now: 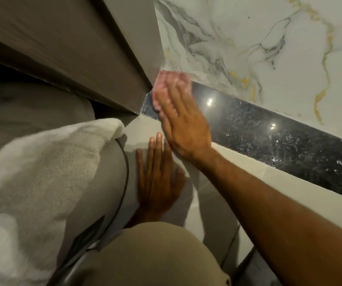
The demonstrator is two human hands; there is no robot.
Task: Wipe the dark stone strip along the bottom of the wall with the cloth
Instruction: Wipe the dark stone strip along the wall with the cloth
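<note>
A glossy dark speckled stone strip (269, 137) runs along the foot of the white marble wall (258, 48), from the brown door frame down to the right. My right hand (184, 129) presses a pink cloth (172, 83) flat against the strip's left end, right beside the frame; the cloth is blurred and partly under my fingers. My left hand (157, 182) lies flat on the pale floor below it, fingers spread, holding nothing.
A brown door frame (104, 65) closes off the left. A white towel (48, 162) lies over a grey ribbed mat (106, 182) at my left. My knee in beige fabric (155, 254) fills the bottom. The pale floor (217, 203) runs below the strip.
</note>
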